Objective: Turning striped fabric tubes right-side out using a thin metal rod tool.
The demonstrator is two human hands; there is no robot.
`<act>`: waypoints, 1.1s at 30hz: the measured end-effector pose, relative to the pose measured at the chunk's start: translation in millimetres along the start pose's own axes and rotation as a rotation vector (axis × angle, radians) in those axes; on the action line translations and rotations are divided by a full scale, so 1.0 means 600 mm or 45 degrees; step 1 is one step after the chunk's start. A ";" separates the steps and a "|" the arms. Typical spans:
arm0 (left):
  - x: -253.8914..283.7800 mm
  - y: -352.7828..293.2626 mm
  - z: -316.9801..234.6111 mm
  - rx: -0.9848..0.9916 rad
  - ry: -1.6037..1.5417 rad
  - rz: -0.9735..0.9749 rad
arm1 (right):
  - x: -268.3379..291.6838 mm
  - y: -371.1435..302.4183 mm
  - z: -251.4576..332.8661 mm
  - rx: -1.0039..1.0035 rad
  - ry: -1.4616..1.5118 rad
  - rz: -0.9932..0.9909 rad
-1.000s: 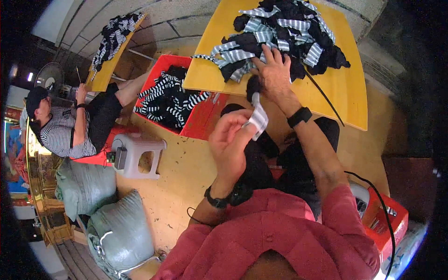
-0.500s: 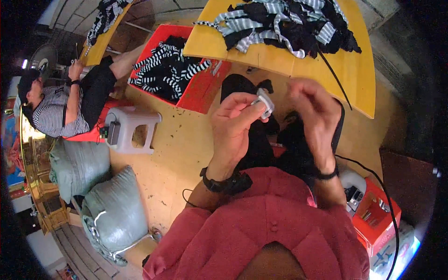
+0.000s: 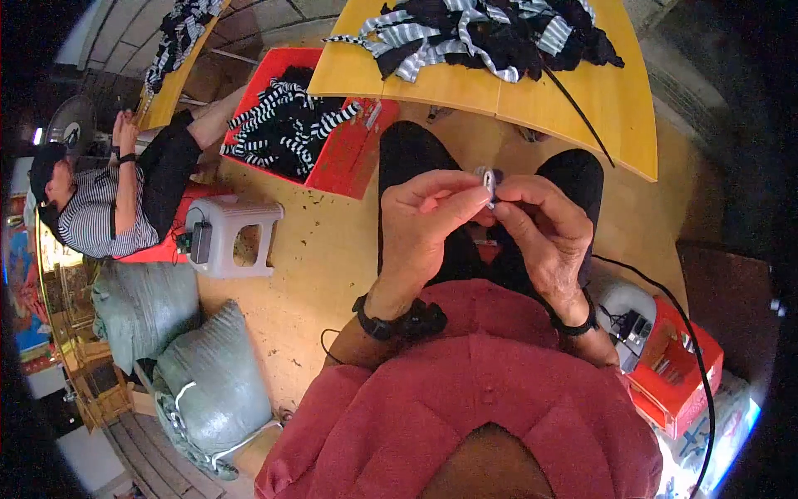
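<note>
Above my lap, my left hand (image 3: 420, 224) pinches a small folded piece of grey-and-white fabric (image 3: 488, 178) between thumb and forefinger. My right hand (image 3: 550, 233) closes on the fabric's right side, thumb against forefinger, so the two hands' fingertips nearly meet. Most of the piece is hidden by the fingers, and its full shape cannot be made out. Beyond my knees, a heap of black and grey-and-white striped fabric strips (image 3: 490, 37) lies on the yellow table (image 3: 573, 116).
A red box (image 3: 353, 170) of striped strips stands left of the table. Further left, a co-worker (image 3: 100, 200) sits near a white plastic stool (image 3: 237, 237). Stuffed green-grey sacks (image 3: 212, 374) lie below. At right are a red stool (image 3: 677, 374) and a black cable (image 3: 694, 358).
My right hand has come left and down to the fabric and now grips it together with my left hand. The view has shifted slightly, and my knees have spread apart.
</note>
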State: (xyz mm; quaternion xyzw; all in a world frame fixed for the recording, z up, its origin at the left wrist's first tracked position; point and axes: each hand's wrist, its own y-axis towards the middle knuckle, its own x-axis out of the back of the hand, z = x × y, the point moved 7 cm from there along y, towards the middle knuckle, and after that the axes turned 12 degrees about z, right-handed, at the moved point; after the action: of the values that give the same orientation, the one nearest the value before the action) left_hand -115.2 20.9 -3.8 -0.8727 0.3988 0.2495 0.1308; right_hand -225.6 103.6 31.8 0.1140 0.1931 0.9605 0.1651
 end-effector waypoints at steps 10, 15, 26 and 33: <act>-0.013 0.001 0.025 0.018 0.232 0.130 | 0.002 -0.034 -0.048 -0.487 0.541 -0.041; -0.003 -0.001 0.043 0.063 0.201 0.168 | 0.010 -0.043 -0.078 -0.660 0.382 0.106; 0.003 -0.002 0.057 0.222 0.128 0.128 | -0.003 -0.055 -0.073 -0.574 0.359 0.044; 0.017 -0.008 0.069 0.126 0.240 -0.005 | -0.021 -0.076 -0.100 -0.742 0.882 0.085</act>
State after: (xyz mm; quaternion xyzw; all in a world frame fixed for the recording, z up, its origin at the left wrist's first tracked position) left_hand -119.3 35.4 -44.3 -0.8855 0.4197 0.1459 0.1361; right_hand -218.7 119.0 -42.7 -0.2591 -0.0452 0.9611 0.0848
